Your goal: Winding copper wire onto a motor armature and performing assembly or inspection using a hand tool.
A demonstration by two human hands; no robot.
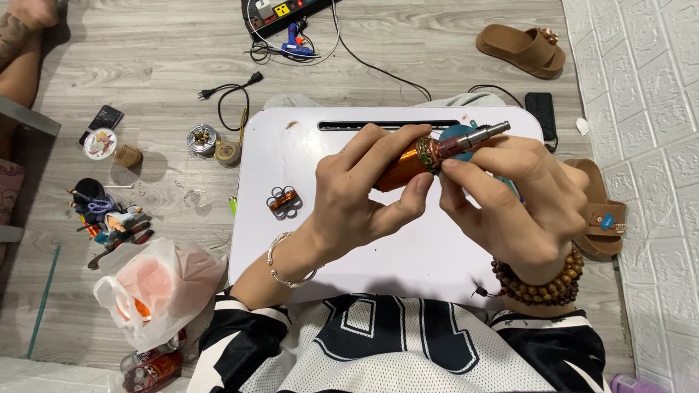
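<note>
Both my hands hold one tube-shaped device (429, 154) above a white lap table (408, 255). Its body is shiny orange, its far end is a grey metal cylinder, and a beaded ring sits where the two meet. My left hand (364, 193) wraps the orange body, thumb under it. At the beaded ring and the metal end, the fingertips of my right hand (520, 200) pinch the device. A small orange and silver part (284, 201) lies on the table to the left of my left hand. A teal round thing (453, 134) shows behind the device, mostly hidden.
On the wooden floor lie a power strip (291, 11), a blue glue gun (297, 42), a loose black plug cord (229, 91), two brown sandals (523, 49), a black phone (540, 113), small tins (202, 138), a heap of small tools (109, 218) and a plastic bag (156, 287). Another person's leg (18, 51) is at top left.
</note>
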